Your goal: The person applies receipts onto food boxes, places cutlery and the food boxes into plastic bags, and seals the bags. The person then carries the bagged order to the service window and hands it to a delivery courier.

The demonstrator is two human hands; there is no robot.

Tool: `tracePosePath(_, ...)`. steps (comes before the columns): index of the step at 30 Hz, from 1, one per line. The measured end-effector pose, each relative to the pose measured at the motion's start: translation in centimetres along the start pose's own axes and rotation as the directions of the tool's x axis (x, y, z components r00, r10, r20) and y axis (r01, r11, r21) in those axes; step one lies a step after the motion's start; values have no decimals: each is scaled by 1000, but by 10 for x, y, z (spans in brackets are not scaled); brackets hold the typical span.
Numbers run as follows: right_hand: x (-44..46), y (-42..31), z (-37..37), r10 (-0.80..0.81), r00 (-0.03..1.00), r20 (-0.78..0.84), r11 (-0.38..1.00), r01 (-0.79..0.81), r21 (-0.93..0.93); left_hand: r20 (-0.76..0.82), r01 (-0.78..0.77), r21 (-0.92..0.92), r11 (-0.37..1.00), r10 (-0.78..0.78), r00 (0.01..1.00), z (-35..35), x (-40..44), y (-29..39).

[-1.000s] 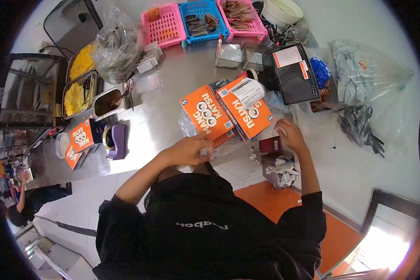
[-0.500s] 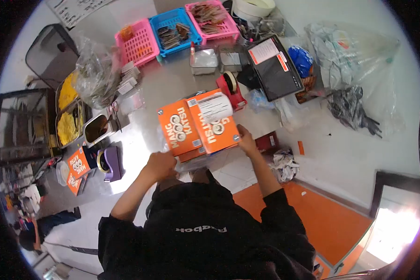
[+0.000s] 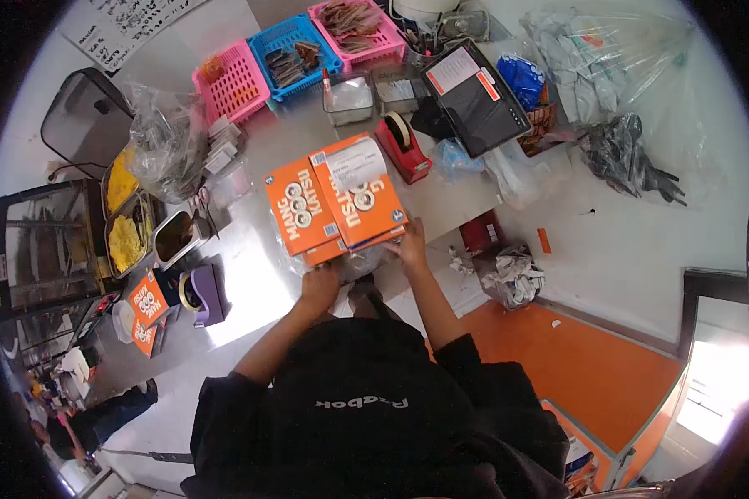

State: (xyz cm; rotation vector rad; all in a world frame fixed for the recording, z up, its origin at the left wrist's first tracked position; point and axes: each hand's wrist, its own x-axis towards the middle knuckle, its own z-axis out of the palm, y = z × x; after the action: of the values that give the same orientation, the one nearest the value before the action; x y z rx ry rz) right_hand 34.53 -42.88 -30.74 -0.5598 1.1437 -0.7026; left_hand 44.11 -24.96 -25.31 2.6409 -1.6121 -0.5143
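Observation:
Two orange "Mang Katsu" boxes, a left box (image 3: 290, 237) and a right box (image 3: 374, 223), lie side by side near the table's front edge, with more orange packaging beneath them. A printed paper slip (image 3: 358, 163) curls up on the right one. Clear plastic bag film (image 3: 359, 264) shows under and in front of the boxes. My left hand (image 3: 319, 289) is closed in a fist at the film, just below the left box. At the right box's near corner, my right hand (image 3: 410, 248) pinches the film's edge; its fingertips are partly hidden.
Behind the boxes stand a red tape dispenser (image 3: 406, 150), a tablet (image 3: 478, 104) and a blue basket (image 3: 295, 56) between pink ones. Leftward are scissors (image 3: 205, 209), a metal pan (image 3: 177, 239) and a purple tape dispenser (image 3: 202, 297). Another person (image 3: 100, 416) is at far lower left.
Both hands have come closer together at the boxes' near edge. My left hand moved right, my right hand moved left. The whole view has shifted slightly.

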Motion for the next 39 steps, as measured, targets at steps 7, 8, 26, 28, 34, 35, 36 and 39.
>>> tracePosePath(7,-22,-107,-4,-414,817,401,280,533,-798,186,-119,-172,978,151,971,-115,-3,-5)
tracePosePath(8,-34,-120,6,-362,844,395,299,506,-809,109,-208,-153,966,226,968,-126,-5,-4)
tracePosePath(26,12,-12,-51,-220,875,431,511,479,-713,103,-334,-573,748,470,877,40,78,45)
tracePosePath(28,2,-18,-52,-132,943,306,635,318,-704,160,-340,-536,773,488,858,11,73,48)
tracePosePath(34,-6,-38,-63,-273,910,313,704,411,-579,125,-223,-711,667,431,894,10,85,46)
tracePosePath(35,-9,-45,-60,-253,917,308,717,391,-577,158,-150,-732,665,380,911,3,86,46)
tracePosePath(36,-13,-53,-56,-232,924,304,730,372,-574,141,-157,-731,664,373,917,0,87,46)
tracePosePath(39,-33,-79,-43,-257,902,346,685,423,-593,152,-140,-721,679,352,924,-13,88,47)
